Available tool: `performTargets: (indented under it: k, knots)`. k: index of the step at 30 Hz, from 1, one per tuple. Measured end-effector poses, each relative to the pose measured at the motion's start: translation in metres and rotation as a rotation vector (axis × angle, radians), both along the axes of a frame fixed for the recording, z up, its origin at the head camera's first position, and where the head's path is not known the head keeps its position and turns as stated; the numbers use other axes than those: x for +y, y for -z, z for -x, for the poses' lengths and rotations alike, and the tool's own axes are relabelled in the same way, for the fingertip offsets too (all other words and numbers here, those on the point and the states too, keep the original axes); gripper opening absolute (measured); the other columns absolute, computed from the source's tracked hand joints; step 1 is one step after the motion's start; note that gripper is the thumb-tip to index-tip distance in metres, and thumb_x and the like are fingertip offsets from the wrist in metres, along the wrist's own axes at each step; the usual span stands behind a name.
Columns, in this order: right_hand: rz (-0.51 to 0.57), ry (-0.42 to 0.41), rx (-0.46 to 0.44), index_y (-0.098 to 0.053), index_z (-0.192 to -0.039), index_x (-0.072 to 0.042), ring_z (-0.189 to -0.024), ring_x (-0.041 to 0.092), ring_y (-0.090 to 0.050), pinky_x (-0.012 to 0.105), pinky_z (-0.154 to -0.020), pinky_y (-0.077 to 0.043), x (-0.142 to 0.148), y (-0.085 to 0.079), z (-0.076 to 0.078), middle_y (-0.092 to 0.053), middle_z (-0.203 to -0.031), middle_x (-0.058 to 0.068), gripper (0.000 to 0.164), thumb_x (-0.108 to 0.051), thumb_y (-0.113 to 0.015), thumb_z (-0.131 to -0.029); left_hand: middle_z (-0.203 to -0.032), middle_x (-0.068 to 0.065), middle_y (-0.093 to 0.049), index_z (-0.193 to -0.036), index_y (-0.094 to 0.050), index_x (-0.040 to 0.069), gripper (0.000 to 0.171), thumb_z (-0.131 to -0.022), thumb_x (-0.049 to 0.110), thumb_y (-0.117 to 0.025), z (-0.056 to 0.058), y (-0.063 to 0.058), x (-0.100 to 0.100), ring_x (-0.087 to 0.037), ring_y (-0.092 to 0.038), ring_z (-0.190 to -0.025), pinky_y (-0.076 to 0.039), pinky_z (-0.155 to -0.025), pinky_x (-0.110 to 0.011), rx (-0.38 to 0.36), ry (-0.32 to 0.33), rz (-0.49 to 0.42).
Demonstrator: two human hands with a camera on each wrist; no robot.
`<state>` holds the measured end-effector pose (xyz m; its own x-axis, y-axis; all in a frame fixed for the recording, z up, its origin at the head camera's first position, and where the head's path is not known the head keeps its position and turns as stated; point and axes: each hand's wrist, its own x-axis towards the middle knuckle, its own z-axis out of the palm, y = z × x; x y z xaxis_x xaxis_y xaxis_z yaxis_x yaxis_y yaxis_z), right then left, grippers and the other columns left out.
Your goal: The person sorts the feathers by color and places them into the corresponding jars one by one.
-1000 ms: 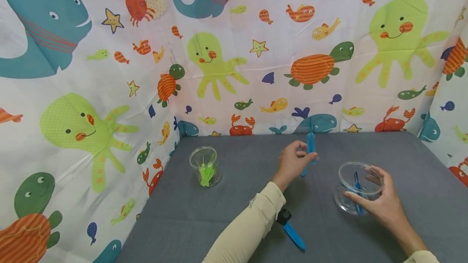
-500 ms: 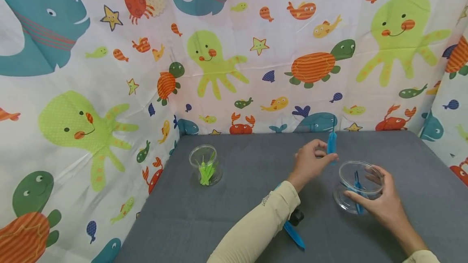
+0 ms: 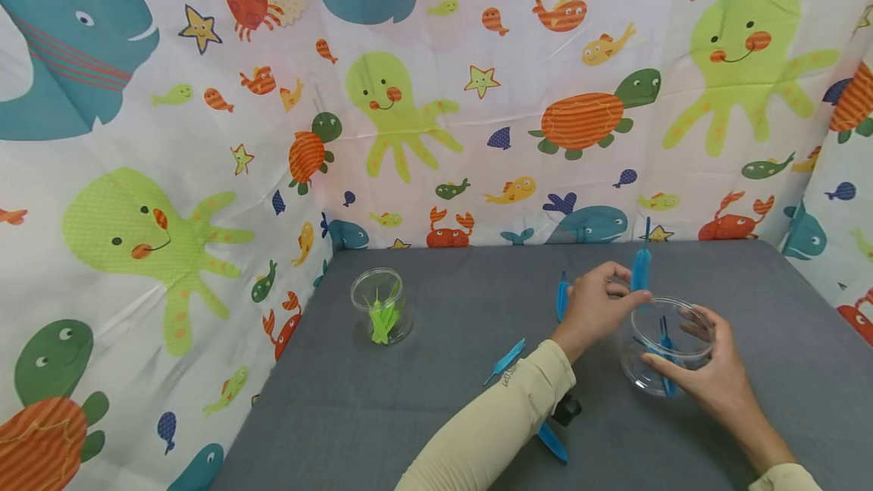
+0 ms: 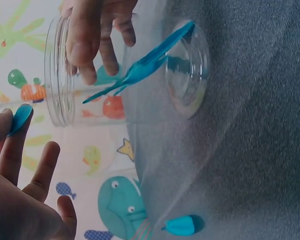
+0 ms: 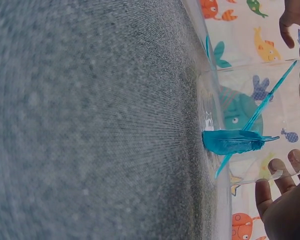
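Observation:
My left hand [image 3: 600,308] pinches a blue feather [image 3: 640,271] between thumb and fingertips, quill pointing up. It is held beside the left rim of a clear round jar [image 3: 634,373], slightly above it. In the left wrist view the pinched feather [image 4: 22,119] shows outside the jar's mouth. My right hand [image 3: 726,381] grips the jar from the right, thumb in front and fingers behind. The jar stands upright on the grey cloth. Inside it, blue feathers [image 5: 234,142] lean crosswise against each other.
Loose blue feathers lie on the grey cloth: one behind the left hand [image 3: 562,298], another left of the sleeve [image 3: 508,358], and a third [image 3: 552,443] partly under the forearm. A second clear jar [image 3: 355,301] holding green feathers [image 3: 384,323] stands at the left. Patterned fabric [image 3: 423,195] hangs behind.
My left hand has carried the pinched blue feather rightward to the jar's rim. Two loose feathers that the arm covered have come into view. The right hand and jar have stayed in place.

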<state>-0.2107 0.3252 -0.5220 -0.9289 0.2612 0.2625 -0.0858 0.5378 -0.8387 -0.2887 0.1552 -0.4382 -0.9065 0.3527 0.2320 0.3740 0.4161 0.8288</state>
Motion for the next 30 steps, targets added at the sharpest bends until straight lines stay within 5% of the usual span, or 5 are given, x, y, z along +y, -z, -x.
performTargets:
  k: [7,16,30]
  knots:
    - [-0.002,-0.011,0.006,-0.008,-0.159,-0.006,-0.133,0.058,-0.037,0.082,-0.099,-0.026,0.001,-0.001,-0.001,-0.03,-0.157,0.034,0.112,-0.024,-0.087,-0.082,-0.095,0.019,-0.078,-0.108,-0.066,0.029,0.024,-0.091,0.044,-0.074,-0.004,0.005,0.007,0.011,-0.06,-0.105,-0.033,-0.107,-0.038,0.016,0.008,0.043]
    - [-0.012,-0.011,0.016,-0.008,-0.159,-0.006,-0.133,0.058,-0.037,0.081,-0.097,-0.029,0.002,-0.001,-0.001,-0.03,-0.156,0.034,0.113,-0.025,-0.087,-0.082,-0.095,0.021,-0.077,-0.106,-0.066,0.03,0.023,-0.091,0.044,-0.075,-0.005,0.01,0.013,0.013,-0.062,-0.095,-0.032,-0.11,-0.039,0.024,0.03,0.068]
    - [-0.007,-0.002,-0.012,-0.008,-0.16,-0.006,-0.134,0.057,-0.036,0.082,-0.099,-0.029,0.002,-0.001,-0.002,-0.03,-0.155,0.036,0.115,-0.028,-0.088,-0.081,-0.102,0.024,-0.074,-0.106,-0.066,0.03,0.018,-0.094,0.042,-0.071,0.002,0.011,0.003,0.011,-0.058,-0.103,-0.03,-0.105,-0.037,0.062,0.069,-0.004]
